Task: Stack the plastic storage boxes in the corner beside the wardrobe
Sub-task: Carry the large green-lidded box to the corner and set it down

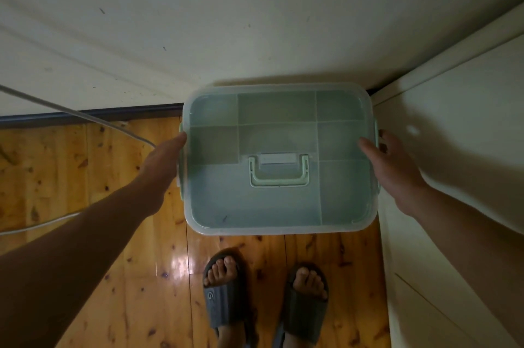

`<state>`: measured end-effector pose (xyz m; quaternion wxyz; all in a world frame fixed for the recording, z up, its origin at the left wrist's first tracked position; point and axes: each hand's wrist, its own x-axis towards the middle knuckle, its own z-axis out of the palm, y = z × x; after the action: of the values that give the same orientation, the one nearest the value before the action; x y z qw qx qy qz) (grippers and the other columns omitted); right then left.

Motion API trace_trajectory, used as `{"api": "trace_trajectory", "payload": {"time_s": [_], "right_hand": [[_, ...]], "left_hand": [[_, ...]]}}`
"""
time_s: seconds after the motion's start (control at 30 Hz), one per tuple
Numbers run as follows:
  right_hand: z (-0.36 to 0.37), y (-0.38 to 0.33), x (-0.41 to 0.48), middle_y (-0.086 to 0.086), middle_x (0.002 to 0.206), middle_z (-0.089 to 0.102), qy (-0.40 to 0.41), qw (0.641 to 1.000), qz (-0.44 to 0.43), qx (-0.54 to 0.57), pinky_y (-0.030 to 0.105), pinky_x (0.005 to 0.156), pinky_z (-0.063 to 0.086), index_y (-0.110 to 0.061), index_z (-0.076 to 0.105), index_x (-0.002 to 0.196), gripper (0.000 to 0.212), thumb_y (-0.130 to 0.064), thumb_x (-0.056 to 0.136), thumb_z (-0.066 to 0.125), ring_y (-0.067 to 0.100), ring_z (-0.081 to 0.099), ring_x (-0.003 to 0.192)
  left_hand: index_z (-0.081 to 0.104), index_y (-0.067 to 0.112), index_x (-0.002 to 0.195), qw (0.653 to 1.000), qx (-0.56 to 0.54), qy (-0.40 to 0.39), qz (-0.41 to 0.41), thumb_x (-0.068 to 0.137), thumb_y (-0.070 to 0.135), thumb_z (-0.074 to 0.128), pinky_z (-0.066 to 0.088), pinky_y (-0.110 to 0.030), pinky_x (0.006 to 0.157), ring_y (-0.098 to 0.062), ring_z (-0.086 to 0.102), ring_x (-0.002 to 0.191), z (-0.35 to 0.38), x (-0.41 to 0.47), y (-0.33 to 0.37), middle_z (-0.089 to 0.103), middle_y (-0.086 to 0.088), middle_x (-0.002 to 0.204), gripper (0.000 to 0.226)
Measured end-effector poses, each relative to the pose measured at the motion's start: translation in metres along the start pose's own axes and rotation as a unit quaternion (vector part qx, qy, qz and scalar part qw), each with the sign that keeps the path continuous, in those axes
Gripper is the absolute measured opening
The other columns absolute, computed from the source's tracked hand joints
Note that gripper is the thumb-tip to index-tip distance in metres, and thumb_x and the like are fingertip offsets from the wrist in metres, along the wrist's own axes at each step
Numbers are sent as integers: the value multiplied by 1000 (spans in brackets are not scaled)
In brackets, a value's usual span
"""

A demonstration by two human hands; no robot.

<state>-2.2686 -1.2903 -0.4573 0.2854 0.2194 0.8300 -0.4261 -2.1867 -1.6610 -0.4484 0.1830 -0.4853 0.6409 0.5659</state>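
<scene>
A translucent plastic storage box [278, 203] with a clear lid and a pale green fold-down handle [279, 170] fills the corner between the wall and the wardrobe, seen from straight above. My left hand [161, 166] grips its left side, thumb at the lid's edge and fingers hidden below the rim. My right hand [397, 172] grips the right side, with the thumb on the lid and the fingers curled by the green side latch [377, 132]. Whatever lies under the box is hidden.
The cream wardrobe [453, 149] runs down the right, close to the box. The pale wall [226, 21] with a dark skirting board stands behind. A white cable [85, 115] crosses the wooden floor [85, 177] at left. My feet in grey slippers [224, 296] stand just in front.
</scene>
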Motion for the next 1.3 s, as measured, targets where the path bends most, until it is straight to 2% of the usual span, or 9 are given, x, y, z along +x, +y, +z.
{"api": "trace_trajectory", "payload": {"time_s": [0.1, 0.2, 0.3, 0.43, 0.6, 0.83, 0.97, 1.1, 1.3], "right_hand": [[-1, -3, -3, -5, 121, 57, 4, 1000, 3, -5, 26, 66, 43, -33, 45, 131, 56, -63, 84, 54, 11, 57, 94], [-6, -8, -8, -1, 138, 51, -6, 999, 14, -30, 42, 91, 47, -28, 40, 140, 72, -68, 82, 52, 22, 54, 117], [-10, -12, -14, 5, 140, 50, -14, 998, 17, -52, 42, 93, 45, -26, 41, 139, 75, -71, 79, 49, 26, 51, 121], [-13, -20, -24, 6, 139, 51, -19, 998, 10, -53, 33, 77, 40, -24, 47, 129, 61, -66, 84, 49, 25, 52, 120], [-16, -30, -38, -2, 148, 44, -18, 998, -3, -53, 31, 84, 32, -30, 34, 146, 69, -64, 87, 48, 19, 45, 128], [-21, -50, -63, -3, 145, 46, -30, 997, -28, -58, 33, 85, 34, -28, 36, 145, 66, -63, 89, 46, 16, 47, 123], [-28, -62, -81, -5, 146, 45, -23, 998, -37, -44, 32, 86, 34, -30, 35, 146, 65, -60, 90, 48, 11, 45, 116], [-41, -80, -106, -3, 145, 46, -19, 998, -48, -31, 30, 85, 33, -29, 39, 144, 61, -57, 90, 50, 7, 43, 107], [-61, -112, -142, -4, 145, 46, -17, 998, -52, -33, 34, 93, 35, -27, 34, 147, 64, -55, 91, 50, 14, 45, 122]], "left_hand": [[64, 27, 103, 1000, -12, -11, 3, 92, 50, 49, 42, -47, 101, -22, 58, 110, -1, -5, 2, 66, 0, 114, 29], [65, 28, 99, 1000, -13, -15, 14, 94, 48, 48, 46, -37, 88, -16, 60, 104, -3, -11, 5, 68, 3, 108, 26], [65, 29, 97, 999, -12, -18, 26, 94, 46, 49, 42, -27, 71, -9, 59, 99, -4, -18, 10, 67, 9, 104, 23], [60, 31, 102, 999, -2, -26, 34, 94, 47, 48, 40, -31, 84, -12, 55, 109, -9, -29, 14, 62, 8, 114, 21], [59, 32, 99, 999, -5, -33, 41, 94, 47, 49, 39, -37, 95, -16, 52, 115, -10, -41, 20, 60, 5, 120, 19], [56, 30, 112, 997, -30, -30, 62, 92, 47, 53, 39, -37, 95, -17, 51, 118, -12, -64, 35, 56, 4, 125, 26], [59, 36, 97, 996, -26, -40, 71, 92, 47, 52, 38, -37, 95, -15, 52, 115, -17, -78, 43, 57, 6, 125, 14], [58, 24, 120, 997, -17, -17, 68, 94, 48, 49, 39, -36, 94, -17, 55, 113, -25, -97, 56, 61, 3, 122, 36], [58, 24, 119, 995, -1, -27, 100, 95, 50, 46, 41, -36, 94, -11, 57, 108, -38, -136, 78, 64, 5, 117, 38]]}}
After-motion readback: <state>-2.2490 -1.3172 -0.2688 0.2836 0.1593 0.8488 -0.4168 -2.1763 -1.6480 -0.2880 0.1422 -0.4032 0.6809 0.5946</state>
